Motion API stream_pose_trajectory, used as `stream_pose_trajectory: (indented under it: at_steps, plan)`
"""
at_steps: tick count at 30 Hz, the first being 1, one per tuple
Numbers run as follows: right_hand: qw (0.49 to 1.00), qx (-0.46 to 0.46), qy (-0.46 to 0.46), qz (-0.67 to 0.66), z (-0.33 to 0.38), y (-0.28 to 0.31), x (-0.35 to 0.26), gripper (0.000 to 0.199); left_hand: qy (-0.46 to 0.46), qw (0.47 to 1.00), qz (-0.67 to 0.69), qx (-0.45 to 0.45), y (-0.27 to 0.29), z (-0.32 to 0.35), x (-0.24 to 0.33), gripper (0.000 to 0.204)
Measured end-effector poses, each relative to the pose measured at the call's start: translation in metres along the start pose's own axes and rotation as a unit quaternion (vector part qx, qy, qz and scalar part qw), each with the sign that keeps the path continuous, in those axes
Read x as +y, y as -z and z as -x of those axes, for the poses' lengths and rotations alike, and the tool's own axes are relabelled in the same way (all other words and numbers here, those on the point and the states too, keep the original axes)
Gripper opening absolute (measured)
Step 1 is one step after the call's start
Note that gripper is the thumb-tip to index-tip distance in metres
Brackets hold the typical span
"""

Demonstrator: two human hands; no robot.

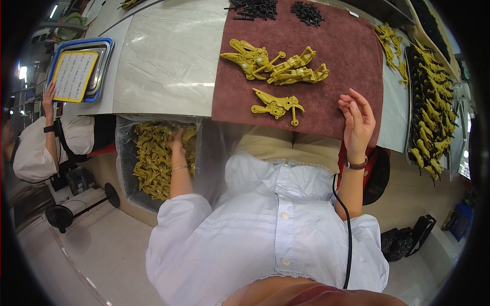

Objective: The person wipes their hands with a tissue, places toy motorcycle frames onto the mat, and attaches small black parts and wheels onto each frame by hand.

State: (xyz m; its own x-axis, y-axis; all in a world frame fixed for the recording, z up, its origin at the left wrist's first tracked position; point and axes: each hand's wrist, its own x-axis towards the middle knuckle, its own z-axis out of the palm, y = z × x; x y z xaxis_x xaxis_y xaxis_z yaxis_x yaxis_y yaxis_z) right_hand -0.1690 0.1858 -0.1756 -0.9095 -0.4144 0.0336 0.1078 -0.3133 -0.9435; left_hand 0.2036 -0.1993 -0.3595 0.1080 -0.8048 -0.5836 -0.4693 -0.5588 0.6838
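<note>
My left hand [176, 141] reaches down into a lined bin [124, 178] of yellow plastic parts [152, 166]; its fingertips are lost among the pieces, so a grip cannot be made out. Over the right front edge of the dark red cloth mat [326, 112], my right hand [359, 120] is raised with loosely bent fingers and holds nothing. To its left on the mat lies a yellow plastic part [278, 106] with a pointed end and a small lever. Beyond that sits a cluster of similar yellow parts [252, 61], some overlapping.
Two piles of small black pieces [306, 14] lie at the mat's far edge. A tray [431, 117] of yellow and black parts stands at the right. On the left, another person's hand [48, 97] touches a yellow-framed sheet [76, 76] leaning in a blue-rimmed tray [104, 66].
</note>
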Motion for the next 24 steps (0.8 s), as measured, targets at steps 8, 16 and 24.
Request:
stream_pose_trajectory:
  at_steps: [8,16,24]
  plan:
    - [1.000,-0.017,0.005,-0.010,0.000,0.002,0.002,0.029,-0.076,0.996,0.020,0.036,0.054,0.011,-0.006,0.046]
    - [1.000,-0.024,0.015,-0.006,0.001,0.004,0.004,0.028,-0.148,0.982,-0.114,0.038,0.106,0.059,0.016,0.041]
    - [0.999,-0.022,0.023,-0.006,0.001,0.006,0.007,0.028,-0.221,0.947,-0.222,0.066,0.129,0.061,0.002,0.024]
